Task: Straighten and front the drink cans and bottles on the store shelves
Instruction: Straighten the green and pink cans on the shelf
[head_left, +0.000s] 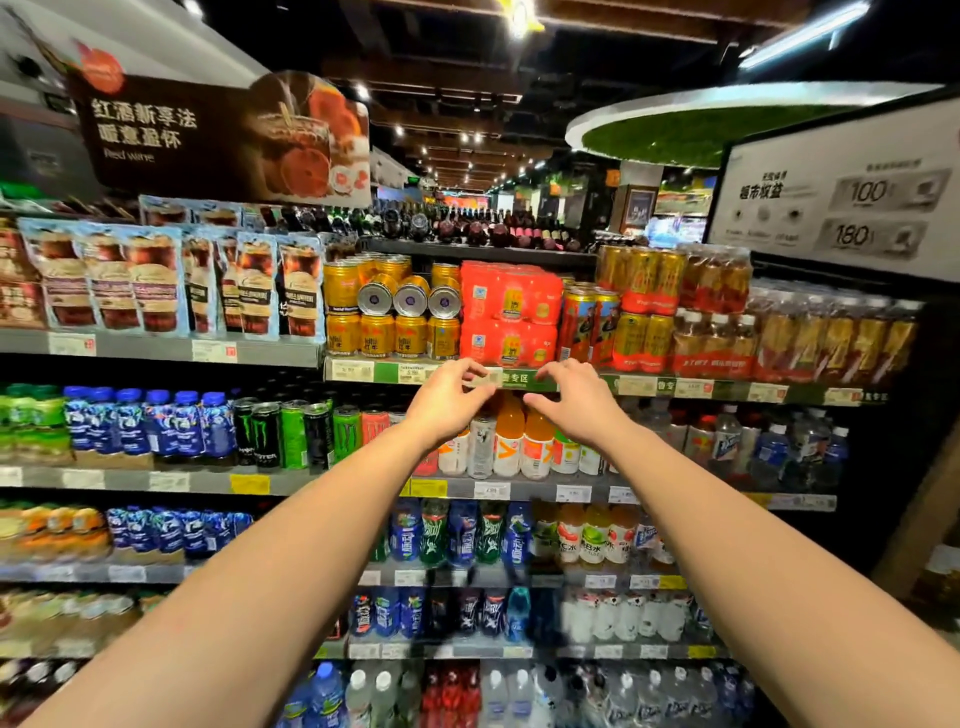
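Head view: drink shelves.
Gold cans (392, 312): left, some on their sides, needing straightening.
Left hand (449, 397): fingers loosely curled, empty, at the shelf edge (649, 385).
Right hand (574, 397): likewise empty, below the red packs (511, 312).

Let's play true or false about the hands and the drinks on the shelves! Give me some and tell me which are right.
1. Both hands reach toward the shelf edge under the red packs. True.
2. The left hand holds a green can. False: it holds nothing; its fingers are curled at the shelf edge.
3. Some gold cans lie on their sides, ends facing out. True.
4. The right hand grips an orange bottle. False: the orange bottles stand behind it, untouched.
5. The black and green cans stand left of the hands. True.
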